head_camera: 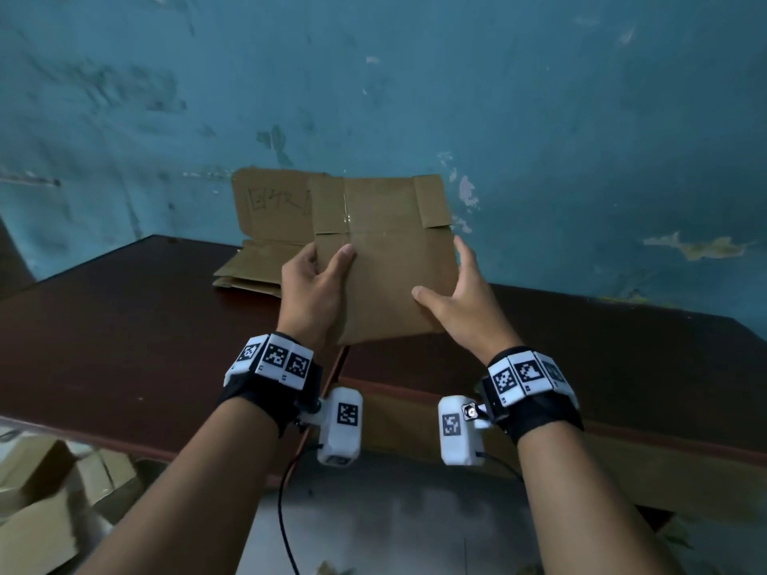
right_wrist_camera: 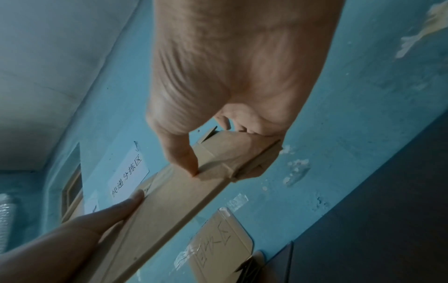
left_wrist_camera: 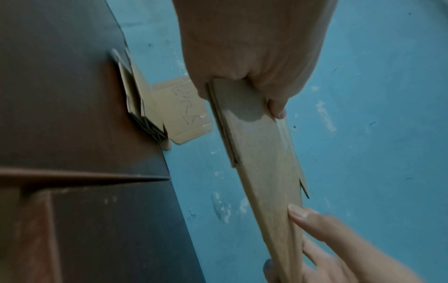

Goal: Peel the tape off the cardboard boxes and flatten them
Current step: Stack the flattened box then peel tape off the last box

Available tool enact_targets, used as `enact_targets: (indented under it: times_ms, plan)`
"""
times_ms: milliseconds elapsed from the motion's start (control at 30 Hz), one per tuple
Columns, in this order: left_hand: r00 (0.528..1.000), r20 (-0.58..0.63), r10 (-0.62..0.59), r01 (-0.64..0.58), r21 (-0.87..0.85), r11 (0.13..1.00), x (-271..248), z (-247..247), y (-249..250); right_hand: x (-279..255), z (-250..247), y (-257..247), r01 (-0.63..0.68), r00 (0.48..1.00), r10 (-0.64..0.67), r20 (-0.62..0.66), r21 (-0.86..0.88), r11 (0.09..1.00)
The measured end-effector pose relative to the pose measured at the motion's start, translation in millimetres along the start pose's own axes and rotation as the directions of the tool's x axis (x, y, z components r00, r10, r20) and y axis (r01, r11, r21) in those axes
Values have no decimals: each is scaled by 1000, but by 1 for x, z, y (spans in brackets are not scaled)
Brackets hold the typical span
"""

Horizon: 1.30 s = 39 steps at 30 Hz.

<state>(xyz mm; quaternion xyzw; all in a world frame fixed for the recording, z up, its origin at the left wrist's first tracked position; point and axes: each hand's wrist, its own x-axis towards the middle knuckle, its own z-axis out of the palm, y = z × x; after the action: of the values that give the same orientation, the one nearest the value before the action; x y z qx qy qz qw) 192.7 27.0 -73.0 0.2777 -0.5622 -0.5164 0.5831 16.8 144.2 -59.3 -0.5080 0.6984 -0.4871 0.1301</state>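
I hold a flattened brown cardboard box [head_camera: 386,259] up in the air above the dark table [head_camera: 124,334], its flaps pointing up. My left hand [head_camera: 315,288] grips its left edge, thumb on the near face and fingers behind. My right hand [head_camera: 456,300] grips the right edge the same way. In the left wrist view the box [left_wrist_camera: 264,153] shows edge-on, pinched by the left hand [left_wrist_camera: 254,57], with my right hand's fingers [left_wrist_camera: 339,239] lower down. In the right wrist view the right hand [right_wrist_camera: 218,114] pinches the box [right_wrist_camera: 174,201]. A strip of clear tape runs along the box's centre seam.
A stack of flattened cardboard [head_camera: 253,267] lies at the table's back edge. A cardboard sign with handwriting [head_camera: 269,205] leans on the peeling blue wall [head_camera: 539,118]. Unflattened boxes [head_camera: 54,504] sit on the floor at lower left. A white paper label [right_wrist_camera: 128,178] is on the wall.
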Motion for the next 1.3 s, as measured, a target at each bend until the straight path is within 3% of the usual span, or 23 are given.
enact_targets:
  times_ms: [167,267,433,533,633,833,1033,1300]
  plan:
    - [995,-99,30,1,298,955,39,-33,8,15,29,-22,90,996,-90,2,-43,995]
    - [991,-133,3,64,498,865,56,-50,14,28,53,-35,57,998,-58,-10,-75,996]
    - [990,-94,-108,143,639,755,84,-82,9,57,95,-52,-44,998,47,41,-71,997]
    - [994,-63,-93,110,702,703,101,-101,5,74,121,-57,-102,983,114,146,-90,991]
    - [998,-43,-50,65,809,584,121,-118,-1,89,143,-61,-72,954,118,274,-173,982]
    - [999,-36,-33,48,854,517,154,-148,-25,120,193,-56,16,948,84,307,-309,951]
    - [962,161,-220,-48,894,446,176,-162,-50,146,237,-37,40,965,59,256,-364,930]
    - [931,217,-294,-119,941,316,206,-167,-69,176,271,-19,65,952,100,288,-512,857]
